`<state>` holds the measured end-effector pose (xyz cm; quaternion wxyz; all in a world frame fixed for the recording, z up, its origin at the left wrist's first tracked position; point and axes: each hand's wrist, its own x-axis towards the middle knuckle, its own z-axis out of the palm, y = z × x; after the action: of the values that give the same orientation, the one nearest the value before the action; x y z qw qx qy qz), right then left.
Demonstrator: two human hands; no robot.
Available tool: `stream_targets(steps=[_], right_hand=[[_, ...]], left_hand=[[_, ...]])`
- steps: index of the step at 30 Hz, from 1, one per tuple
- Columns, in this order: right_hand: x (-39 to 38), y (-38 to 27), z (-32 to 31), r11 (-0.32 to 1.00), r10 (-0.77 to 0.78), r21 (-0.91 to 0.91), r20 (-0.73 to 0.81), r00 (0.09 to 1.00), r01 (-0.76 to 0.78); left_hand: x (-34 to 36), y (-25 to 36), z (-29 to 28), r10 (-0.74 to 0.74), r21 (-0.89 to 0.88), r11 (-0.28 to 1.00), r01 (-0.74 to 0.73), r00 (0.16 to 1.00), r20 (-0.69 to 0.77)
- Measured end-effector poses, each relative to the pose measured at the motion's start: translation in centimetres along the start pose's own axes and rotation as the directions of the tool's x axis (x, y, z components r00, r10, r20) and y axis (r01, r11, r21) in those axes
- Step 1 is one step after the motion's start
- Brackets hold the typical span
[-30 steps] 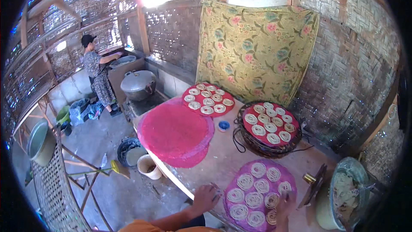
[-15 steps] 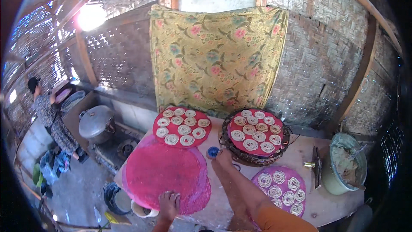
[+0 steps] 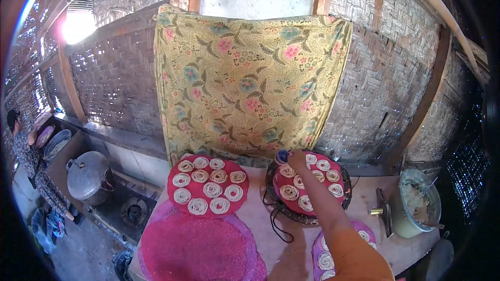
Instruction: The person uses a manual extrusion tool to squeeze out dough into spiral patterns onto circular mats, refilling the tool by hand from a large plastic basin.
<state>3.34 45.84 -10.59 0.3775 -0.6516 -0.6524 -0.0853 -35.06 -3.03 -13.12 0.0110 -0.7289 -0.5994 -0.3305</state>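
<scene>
At the far left a co-worker [image 3: 28, 156] stands by the stove side; next comes a lidded metal pot [image 3: 89, 182], near the table; the left hand is out of view, so how it stands cannot be told. On the table a stack of plain red sheets [image 3: 200, 250] lies nearest the person; just behind it a red sheet [image 3: 197, 191] bears pale coils [image 3: 212, 190]. Further right, a small blue cup [image 3: 282, 156] sits at the back left edge of a dark round frame [image 3: 307, 219]; the person's right hand [image 3: 297, 158] reaches there, its fingers drawn narrow and apparently pinching the cup's right side, though the exact grip is too small to make out. The cup looks light and stiff-walled; its outer side just under the rim seems the best hold, kept upright in case it carries something loose; whether its surface is slick cannot be told. The coils on the frame, under the forearm, look soft and easily squashed, so they are better moved by their sheet's edge; beyond them sit a purple sheet [image 3: 357, 225], partly behind the sleeve, and a bucket [image 3: 403, 218] of pale dough.
</scene>
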Motion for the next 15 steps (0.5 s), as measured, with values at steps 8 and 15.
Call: stream_targets(steps=[8, 15], right_hand=[[1.9, 2.0, 4.8, 0.981, 0.192, -0.022, 0.03, 0.981, -0.191], [-0.2, 5.0, 6.4, 0.993, 0.116, -0.01, -0.108, 0.987, -0.118]], left_hand=[[-0.4, -1.3, 1.8, -0.068, 0.082, 0.995, 0.061, 0.994, 0.083], [2.6, -1.7, 1.4, -0.017, 0.065, 0.998, 0.009, 0.993, 0.118]])
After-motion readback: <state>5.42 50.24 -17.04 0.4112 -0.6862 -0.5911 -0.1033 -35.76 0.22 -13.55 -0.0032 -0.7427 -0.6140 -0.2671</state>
